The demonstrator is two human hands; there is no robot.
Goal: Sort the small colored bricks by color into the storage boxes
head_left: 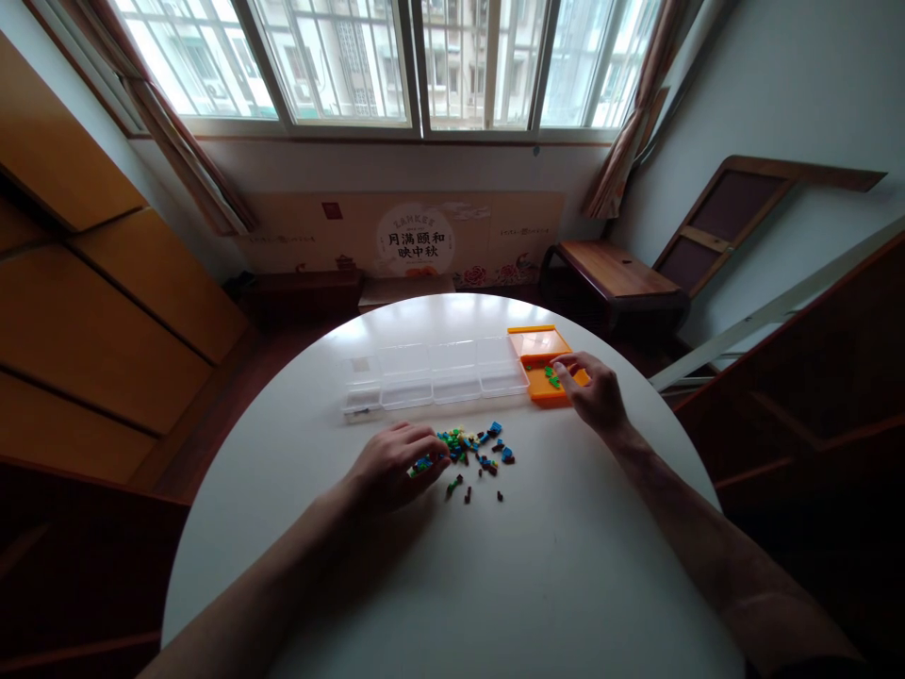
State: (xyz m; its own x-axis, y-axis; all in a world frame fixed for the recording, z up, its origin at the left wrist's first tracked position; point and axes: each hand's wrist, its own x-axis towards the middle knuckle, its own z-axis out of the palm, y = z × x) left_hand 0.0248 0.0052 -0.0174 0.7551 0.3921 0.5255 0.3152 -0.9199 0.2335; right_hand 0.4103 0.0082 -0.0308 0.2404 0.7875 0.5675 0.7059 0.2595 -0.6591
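My left hand rests at the left side of a pile of small plastic building bricks, coloured blue, green, brown and yellow. Its fingers and thumb curl together, with bricks showing in the gap between them; what the tips grip is too small to make out. My right hand is over an orange box with its lid raised. Thumb and fingertips come together above a few green pieces inside. Whatever the right fingertips hold is hidden.
A row of clear plastic boxes with raised lids joins the orange box on its left. Several loose bricks lie nearer me on the round white table. A wooden bench stands beyond, below the window.
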